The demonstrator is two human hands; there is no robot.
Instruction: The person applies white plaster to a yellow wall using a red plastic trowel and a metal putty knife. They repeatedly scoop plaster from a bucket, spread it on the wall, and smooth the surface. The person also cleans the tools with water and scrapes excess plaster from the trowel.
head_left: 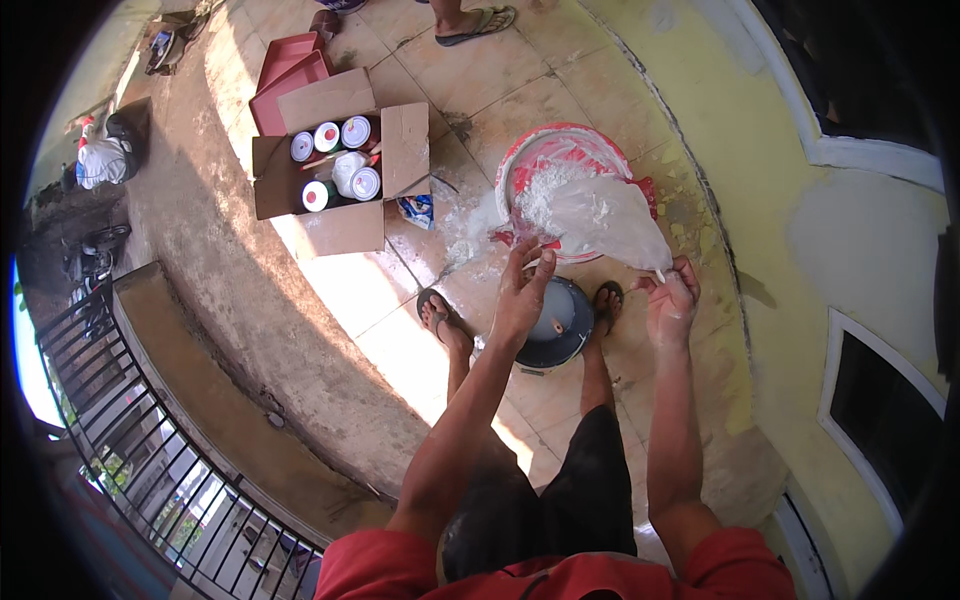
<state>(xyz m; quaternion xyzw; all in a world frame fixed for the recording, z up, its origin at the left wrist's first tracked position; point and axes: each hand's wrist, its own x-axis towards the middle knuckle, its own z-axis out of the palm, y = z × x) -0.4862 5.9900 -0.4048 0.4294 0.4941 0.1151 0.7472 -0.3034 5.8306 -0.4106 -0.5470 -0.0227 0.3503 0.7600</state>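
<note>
A white plastic bag (pixel 610 222) with red-marked edges lies tilted across a round red-and-white basin (pixel 502 185), white powder (pixel 548 190) spread at its mouth. My right hand (pixel 672 305) pinches the bag's twisted corner at the basin's near right side. At the bag's other end, my left hand (pixel 527 290) has its fingers and thumb closed about the red-marked edge, partly hidden by the hand itself. Below the hands, between my feet, stands a dark bucket (pixel 574 350) with a greyish content and a small brownish thing in its middle.
An open cardboard box (pixel 405 150) with several lidded cans stands at the left, red trays (pixel 290 85) behind it. Powder is spilled on the tiles between box and basin. A yellow wall (pixel 800 270) rises at the right. Another person's sandalled foot (pixel 470 25) shows at the far edge.
</note>
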